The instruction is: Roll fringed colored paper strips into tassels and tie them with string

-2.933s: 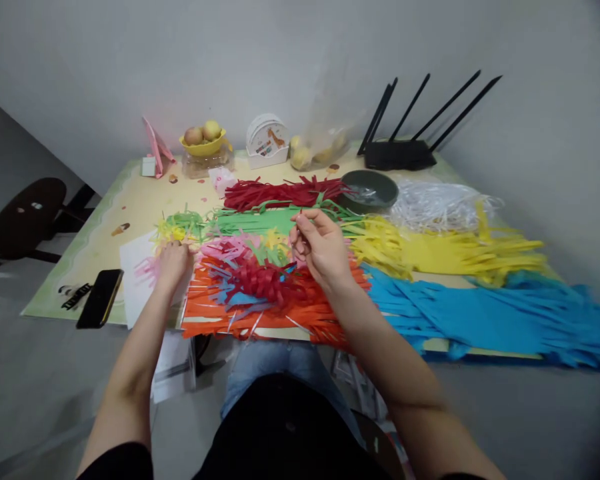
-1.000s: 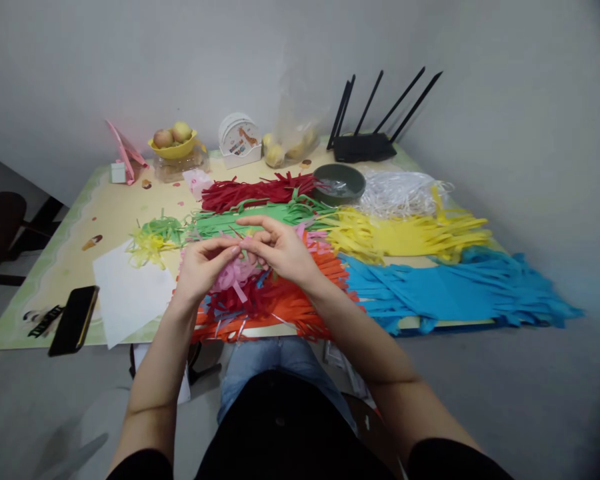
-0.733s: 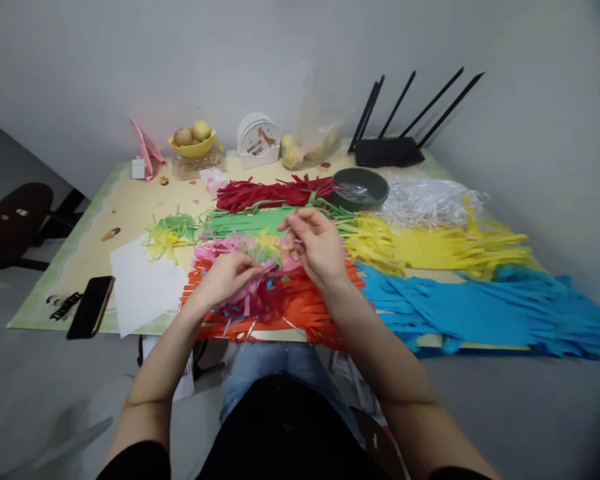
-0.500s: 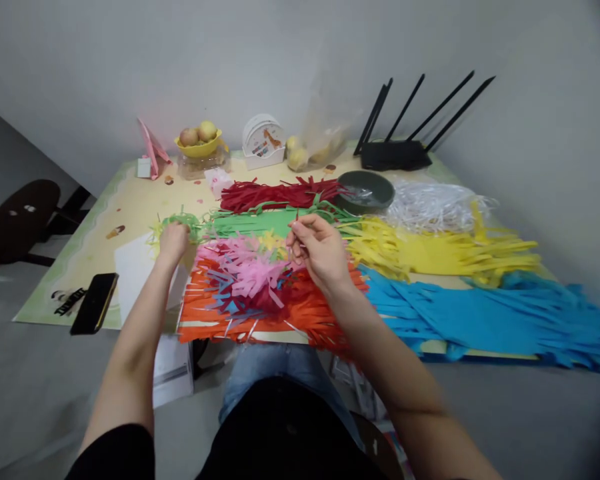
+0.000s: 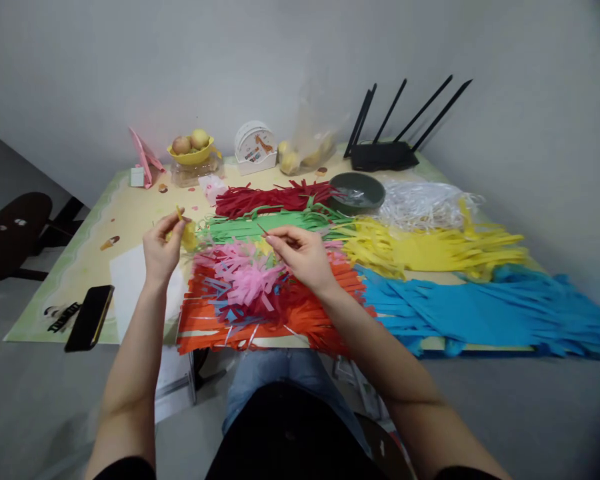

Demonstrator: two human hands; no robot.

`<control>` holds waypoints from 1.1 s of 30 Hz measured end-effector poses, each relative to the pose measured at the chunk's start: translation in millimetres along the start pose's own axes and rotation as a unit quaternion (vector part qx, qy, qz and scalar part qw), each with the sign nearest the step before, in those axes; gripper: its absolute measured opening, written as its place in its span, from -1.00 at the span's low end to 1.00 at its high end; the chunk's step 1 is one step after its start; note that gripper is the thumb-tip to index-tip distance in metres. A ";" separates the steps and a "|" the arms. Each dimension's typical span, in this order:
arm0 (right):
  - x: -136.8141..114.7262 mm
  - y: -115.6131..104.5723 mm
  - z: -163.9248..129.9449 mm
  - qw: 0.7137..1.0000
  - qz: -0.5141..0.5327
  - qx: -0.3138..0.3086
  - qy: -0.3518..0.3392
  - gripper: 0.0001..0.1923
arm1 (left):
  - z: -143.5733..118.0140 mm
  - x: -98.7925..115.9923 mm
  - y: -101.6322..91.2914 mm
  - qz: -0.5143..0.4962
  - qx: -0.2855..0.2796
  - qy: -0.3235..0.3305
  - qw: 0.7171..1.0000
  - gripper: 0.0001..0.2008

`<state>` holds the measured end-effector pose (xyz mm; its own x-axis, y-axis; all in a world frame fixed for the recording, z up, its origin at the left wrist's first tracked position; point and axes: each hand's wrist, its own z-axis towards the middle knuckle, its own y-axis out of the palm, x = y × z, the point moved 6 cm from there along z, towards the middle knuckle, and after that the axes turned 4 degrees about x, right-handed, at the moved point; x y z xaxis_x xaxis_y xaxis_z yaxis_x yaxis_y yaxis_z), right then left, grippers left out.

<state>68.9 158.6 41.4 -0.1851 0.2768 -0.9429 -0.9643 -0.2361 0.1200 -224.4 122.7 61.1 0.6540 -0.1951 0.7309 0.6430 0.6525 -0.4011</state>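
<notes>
No writing, brand or number can be read. The white round-topped holder (image 5: 254, 146) at the back of the table (image 5: 130, 207) bears a giraffe picture and small print too blurred to make out.

Left arm: you hold it stretched forward and bare, sleeve at the upper arm.
Left hand (image 5: 163, 246): raised, palm turned inward, thumb and fingers pinched together.
Right arm: yours runs forward, angling toward the left.
Right hand (image 5: 303, 257): lower and nearer centre, fingertips (image 5: 273, 235) pinched shut, knuckles up.
Spacing: your hands are apart.
</notes>
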 end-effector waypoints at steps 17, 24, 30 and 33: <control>-23.1 15.5 -10.1 0.997 -0.016 -0.068 -0.013 -0.75 | -68.6 103.0 63.3 -0.128 -0.119 0.032 0.984 -0.73; -3.8 20.7 -6.6 0.973 0.134 -0.133 0.135 -0.39 | -74.4 119.8 59.7 0.094 -0.112 0.191 0.971 -0.75; 6.7 23.5 -6.3 0.951 0.167 -0.177 0.190 -0.33 | -73.2 117.6 60.3 0.129 -0.113 0.209 0.963 -0.74; 10.5 23.1 -5.0 0.948 0.179 -0.179 0.193 -0.32 | -73.1 117.2 60.7 0.134 -0.118 0.202 0.963 -0.75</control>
<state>45.7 151.4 32.8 -0.3393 -0.2264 -0.9130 -0.7137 -0.5703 0.4067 -79.5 85.9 82.0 0.8806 -0.3424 0.3277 0.4702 0.5442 -0.6948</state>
